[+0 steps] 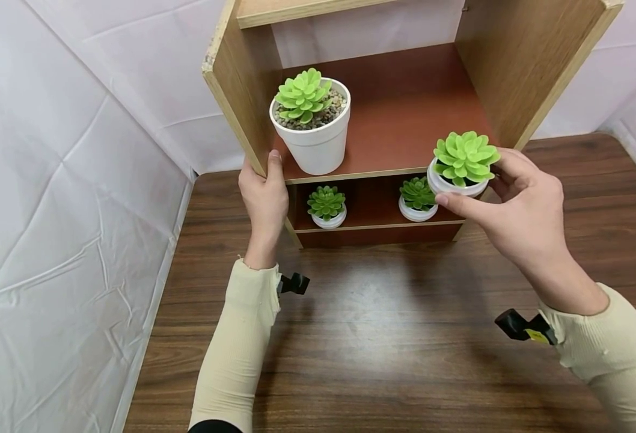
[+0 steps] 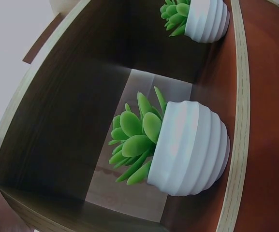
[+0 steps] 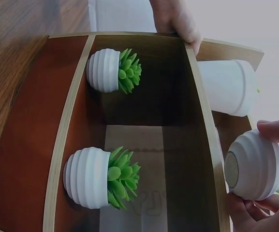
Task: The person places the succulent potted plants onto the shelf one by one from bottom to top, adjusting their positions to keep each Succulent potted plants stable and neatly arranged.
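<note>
My right hand grips a small potted succulent by its white ribbed pot, thumb on the near side, just in front of the middle shelf's right front edge. The right wrist view shows the underside of that pot, tilted. My left hand holds the left side panel of the wooden shelf unit, its thumb on the front edge by the middle board. Close to it, a larger succulent in a tall white pot stands on that board, gravel around the plant.
Two small succulents in white ribbed pots, a left one and a right one, stand apart on the lower shelf. A brown wood-grain table carries the unit. White sheeting hangs at the left and behind.
</note>
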{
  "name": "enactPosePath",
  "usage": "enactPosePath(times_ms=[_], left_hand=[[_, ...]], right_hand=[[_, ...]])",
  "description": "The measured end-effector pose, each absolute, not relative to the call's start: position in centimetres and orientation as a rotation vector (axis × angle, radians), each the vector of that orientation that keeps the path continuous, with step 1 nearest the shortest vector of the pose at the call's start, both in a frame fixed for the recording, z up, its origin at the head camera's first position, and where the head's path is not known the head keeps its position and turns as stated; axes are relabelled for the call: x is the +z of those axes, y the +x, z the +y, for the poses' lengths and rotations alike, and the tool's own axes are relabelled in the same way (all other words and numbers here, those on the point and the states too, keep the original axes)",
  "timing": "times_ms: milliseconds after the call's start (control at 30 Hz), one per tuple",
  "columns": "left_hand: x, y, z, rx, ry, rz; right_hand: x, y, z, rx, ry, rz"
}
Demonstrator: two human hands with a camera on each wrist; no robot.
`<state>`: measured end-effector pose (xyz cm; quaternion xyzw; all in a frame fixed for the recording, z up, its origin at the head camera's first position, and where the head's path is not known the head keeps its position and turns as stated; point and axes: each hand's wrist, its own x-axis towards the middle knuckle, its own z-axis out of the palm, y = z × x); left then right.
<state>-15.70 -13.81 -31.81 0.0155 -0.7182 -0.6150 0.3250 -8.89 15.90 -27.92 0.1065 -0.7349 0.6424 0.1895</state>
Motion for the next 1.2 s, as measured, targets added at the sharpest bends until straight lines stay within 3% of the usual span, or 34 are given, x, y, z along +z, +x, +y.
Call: enactPosePath(times_ms=[1200], left_hand=[[-31.9, -15.7, -13.8, -1.627, 0.092, -1.896]], right_hand=[[-26.5, -10.2, 15.4, 1.823, 0.259, -2.0]])
